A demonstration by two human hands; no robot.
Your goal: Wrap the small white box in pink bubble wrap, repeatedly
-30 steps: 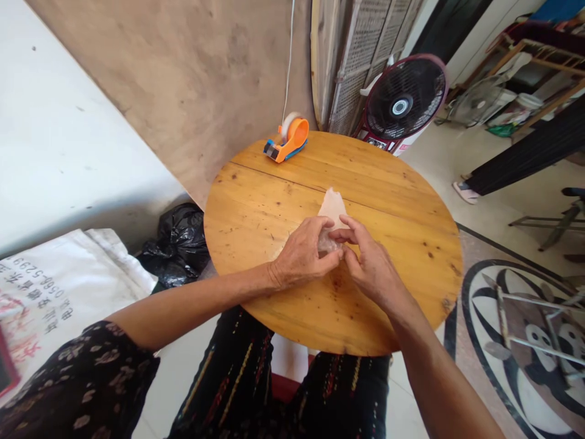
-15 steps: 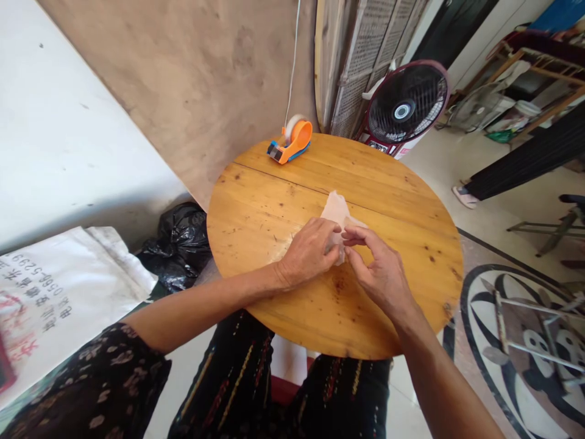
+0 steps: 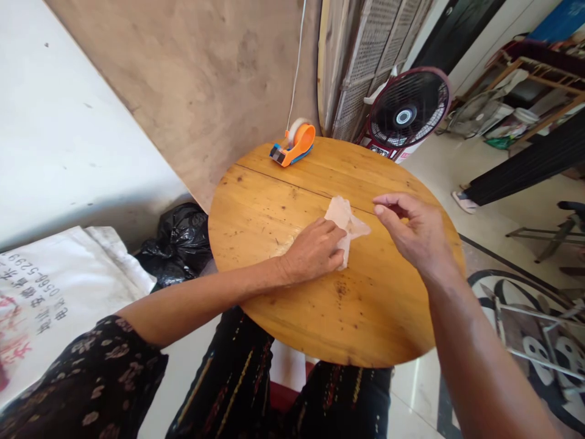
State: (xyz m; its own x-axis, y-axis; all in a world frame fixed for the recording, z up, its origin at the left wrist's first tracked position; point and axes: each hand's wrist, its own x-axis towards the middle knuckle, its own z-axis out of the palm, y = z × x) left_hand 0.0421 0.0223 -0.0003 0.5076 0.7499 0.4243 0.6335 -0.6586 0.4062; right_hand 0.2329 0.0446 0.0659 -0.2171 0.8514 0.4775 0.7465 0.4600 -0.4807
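Note:
A thin, crumpled whitish sheet (image 3: 337, 210), like tissue or plastic film, lies near the middle of the round wooden table (image 3: 283, 323). My left hand (image 3: 315, 250) rests over its near left part with curled fingers pressed on it; their tips are partly hidden. My right hand (image 3: 411, 228) is above the table to the right, apart from the sheet. Its thumb and forefinger tips are pinched close together, and I cannot make out whether anything small is between them.
An orange and blue tape dispenser (image 3: 295, 145) with a roll of tape stands at the table's back edge. Beyond the table is a fan (image 3: 404, 116). Black plastic bags (image 3: 180, 238) and a white printed sack (image 3: 68, 286) are on the left. A person's leg (image 3: 521, 164) shows at the right.
My right hand has moved away from the sheet, to the right and slightly up. My left hand stays on the sheet, whose right corner is now uncovered.

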